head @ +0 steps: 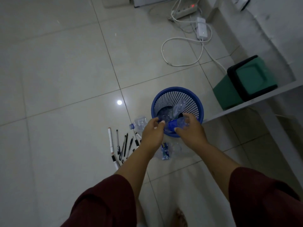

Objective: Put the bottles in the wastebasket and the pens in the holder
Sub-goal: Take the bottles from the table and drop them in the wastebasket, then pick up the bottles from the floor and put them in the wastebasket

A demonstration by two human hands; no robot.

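Note:
A blue mesh wastebasket (177,94) stands on the tiled floor with clear plastic bottles (177,107) inside. My right hand (191,133) grips a clear bottle with a blue label (176,124) at the basket's near rim. My left hand (151,133) hovers beside it with fingers apart, touching nothing that I can tell. Another clear bottle (139,123) lies on the floor left of the basket. A crushed bottle with a blue label (165,150) lies under my forearms. Several pens and markers (122,145) lie scattered to the left.
A green bin with a black rim (246,82) stands at the right under a white shelf edge (252,102). A power strip (183,11), an adapter and white cables (180,51) lie on the floor at the back.

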